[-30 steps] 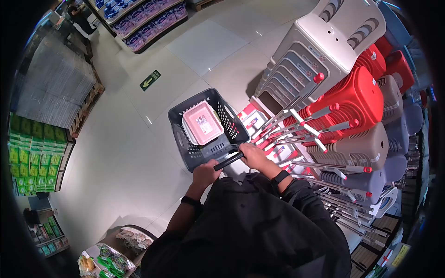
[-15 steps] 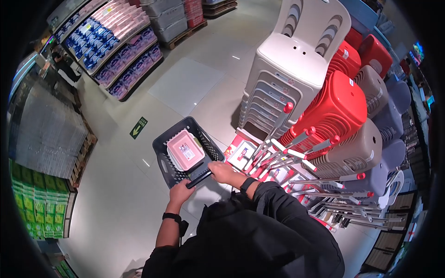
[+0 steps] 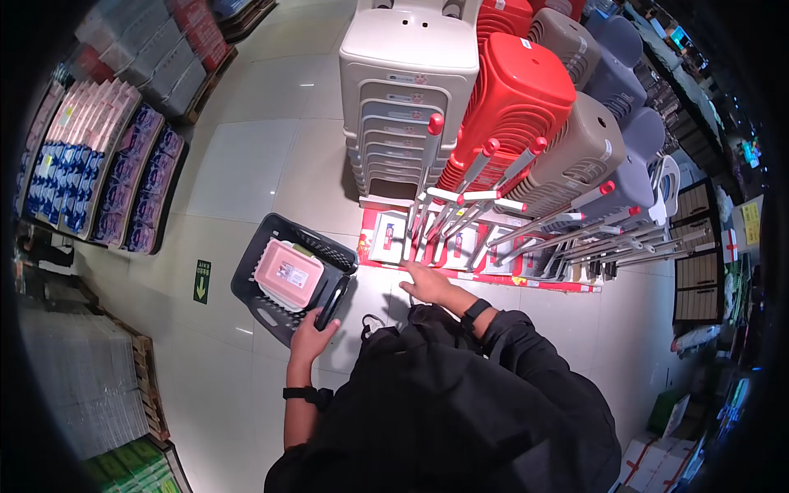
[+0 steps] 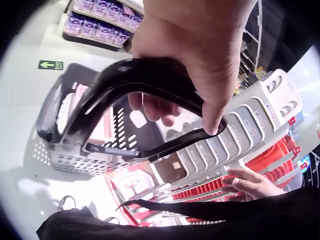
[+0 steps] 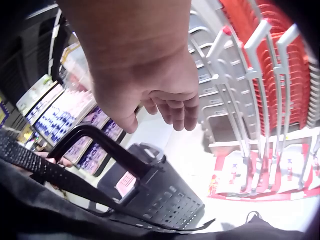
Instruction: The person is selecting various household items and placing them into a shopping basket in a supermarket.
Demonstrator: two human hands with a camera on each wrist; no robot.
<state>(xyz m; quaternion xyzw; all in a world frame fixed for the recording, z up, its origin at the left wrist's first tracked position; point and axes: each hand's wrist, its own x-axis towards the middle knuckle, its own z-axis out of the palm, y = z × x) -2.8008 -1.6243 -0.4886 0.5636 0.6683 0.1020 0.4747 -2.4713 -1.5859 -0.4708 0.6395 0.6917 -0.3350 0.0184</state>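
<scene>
My left hand point(image 3: 309, 338) grips the black handle point(image 4: 130, 75) of a dark grey shopping basket point(image 3: 256, 307), its fingers wrapped round the bar in the left wrist view. Inside the basket lies a pink rectangular tub point(image 3: 289, 273) with a label, over a white slotted one. Off the handle, to the right of the basket, my right hand point(image 3: 429, 283) holds nothing; its fingers hang loosely bent in the right wrist view. Beyond it in the head view are several long metal poles point(image 3: 423, 177) with red-tipped grips.
Stacked beige stools point(image 3: 409, 53) and red stools point(image 3: 526, 74) rise behind the poles. White boxes on a red base point(image 3: 386, 238) line their foot. A shelf of packets point(image 3: 82, 164) and a wrapped pallet stack point(image 3: 74, 386) stand left. A green arrow sign point(image 3: 201, 282) marks the floor.
My right hand has let go of the basket handle and moved right, towards the poles. The left hand keeps its grip. The view has turned right, bringing the stools nearer the middle.
</scene>
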